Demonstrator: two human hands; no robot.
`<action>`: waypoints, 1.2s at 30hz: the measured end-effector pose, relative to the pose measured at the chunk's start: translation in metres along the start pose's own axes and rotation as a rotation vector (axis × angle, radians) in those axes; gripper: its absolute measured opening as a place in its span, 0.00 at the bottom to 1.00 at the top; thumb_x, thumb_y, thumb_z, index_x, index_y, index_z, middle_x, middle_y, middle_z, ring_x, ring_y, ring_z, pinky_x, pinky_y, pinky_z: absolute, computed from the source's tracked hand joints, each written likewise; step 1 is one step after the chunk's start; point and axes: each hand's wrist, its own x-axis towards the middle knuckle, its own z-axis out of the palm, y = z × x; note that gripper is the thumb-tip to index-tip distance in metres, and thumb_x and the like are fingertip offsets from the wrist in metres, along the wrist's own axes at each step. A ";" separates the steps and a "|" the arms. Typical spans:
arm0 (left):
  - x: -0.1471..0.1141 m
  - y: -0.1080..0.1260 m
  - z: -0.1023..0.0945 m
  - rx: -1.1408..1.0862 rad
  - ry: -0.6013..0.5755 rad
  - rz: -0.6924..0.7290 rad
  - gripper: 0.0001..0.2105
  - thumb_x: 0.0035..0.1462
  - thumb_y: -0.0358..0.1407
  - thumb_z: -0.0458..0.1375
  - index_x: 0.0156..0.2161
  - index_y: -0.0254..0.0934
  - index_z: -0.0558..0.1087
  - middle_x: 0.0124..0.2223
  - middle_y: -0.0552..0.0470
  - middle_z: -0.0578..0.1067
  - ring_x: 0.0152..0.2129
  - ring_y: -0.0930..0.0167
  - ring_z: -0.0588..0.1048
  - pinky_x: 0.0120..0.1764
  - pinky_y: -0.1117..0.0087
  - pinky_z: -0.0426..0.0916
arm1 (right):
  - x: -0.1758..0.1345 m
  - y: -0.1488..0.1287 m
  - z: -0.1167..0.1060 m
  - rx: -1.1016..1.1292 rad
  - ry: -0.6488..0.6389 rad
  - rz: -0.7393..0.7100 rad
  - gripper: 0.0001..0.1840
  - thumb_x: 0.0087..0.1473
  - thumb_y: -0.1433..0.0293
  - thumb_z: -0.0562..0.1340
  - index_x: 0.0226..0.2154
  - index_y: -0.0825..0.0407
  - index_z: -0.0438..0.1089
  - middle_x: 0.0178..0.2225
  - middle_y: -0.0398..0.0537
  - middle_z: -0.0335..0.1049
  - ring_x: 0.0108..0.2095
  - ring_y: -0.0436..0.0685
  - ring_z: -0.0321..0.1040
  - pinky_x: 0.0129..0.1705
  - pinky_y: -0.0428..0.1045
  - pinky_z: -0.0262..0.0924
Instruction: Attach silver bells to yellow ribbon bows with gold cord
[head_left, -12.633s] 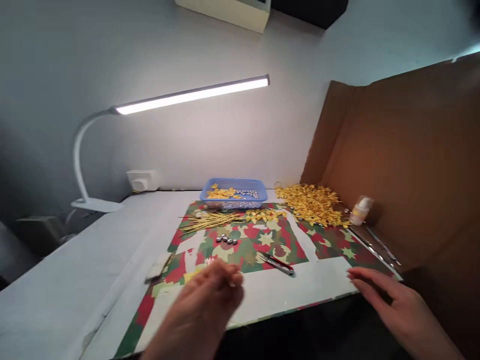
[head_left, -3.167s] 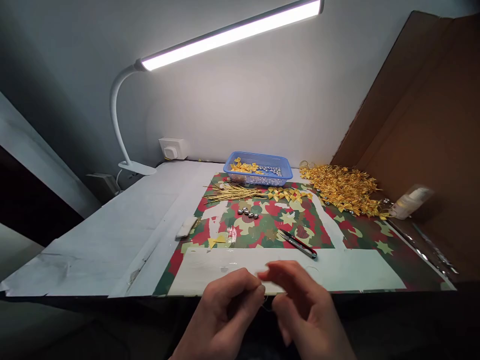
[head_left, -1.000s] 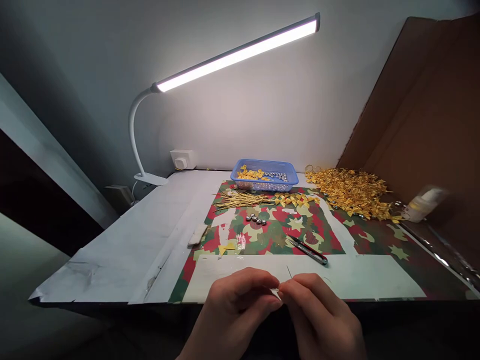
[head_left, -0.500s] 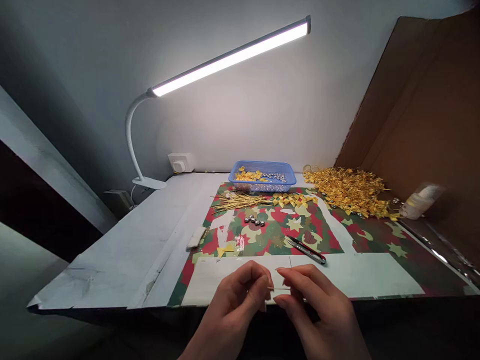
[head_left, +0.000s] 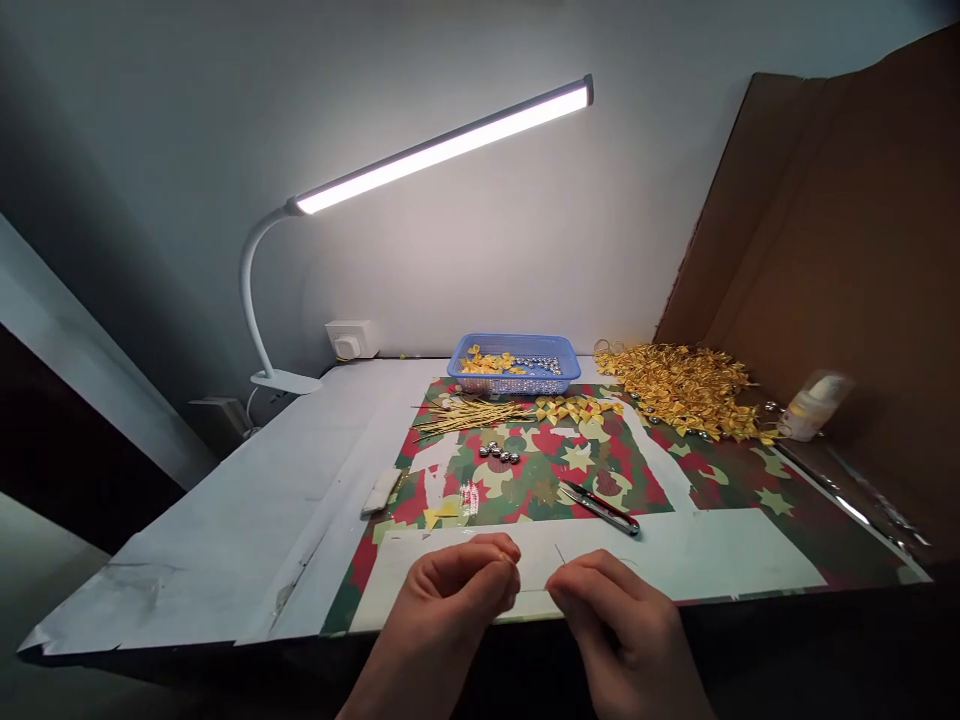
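Left hand (head_left: 457, 595) and right hand (head_left: 622, 610) pinch a fine thread (head_left: 534, 591) at the near edge of the desk (head_left: 225, 530).
Each grip is pressed together at one end of the thread, which spans the gap between them; a thin needle-like strand (head_left: 559, 553) pokes up from the right one. Just beyond lie thread snips (head_left: 600, 508), then a small cluster of silver beads (head_left: 504, 456), a bundle of yellow stems (head_left: 469, 417) and a row of yellow ribbon bows (head_left: 577, 409). Behind them sits a blue plastic basket (head_left: 514, 386), with yellow ribbon pieces (head_left: 484, 361) at its left and loose silver balls (head_left: 541, 366) at its right. Beside it spreads a golden ribbon heap (head_left: 679, 390), near a bottle (head_left: 814, 408) whose contents cannot be made out.
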 end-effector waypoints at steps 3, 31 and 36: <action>0.001 0.002 0.002 0.161 -0.059 0.072 0.04 0.49 0.29 0.70 0.25 0.36 0.84 0.35 0.49 0.79 0.35 0.69 0.74 0.38 0.76 0.68 | 0.002 -0.008 0.000 -0.018 0.081 -0.048 0.10 0.61 0.79 0.56 0.34 0.49 0.67 0.29 0.42 0.67 0.26 0.48 0.64 0.28 0.42 0.60; -0.008 0.011 0.002 0.155 -0.100 0.068 0.11 0.48 0.27 0.69 0.22 0.36 0.72 0.28 0.53 0.77 0.25 0.73 0.71 0.31 0.73 0.66 | 0.003 -0.019 0.004 -0.092 0.175 -0.102 0.10 0.62 0.80 0.57 0.33 0.51 0.67 0.28 0.44 0.65 0.25 0.49 0.63 0.26 0.43 0.60; -0.011 0.015 0.004 0.171 -0.074 0.083 0.11 0.47 0.28 0.70 0.23 0.36 0.72 0.26 0.55 0.76 0.25 0.73 0.70 0.31 0.73 0.66 | -0.001 -0.017 0.005 -0.103 0.152 -0.097 0.10 0.62 0.80 0.56 0.35 0.50 0.67 0.29 0.44 0.66 0.26 0.49 0.65 0.27 0.44 0.61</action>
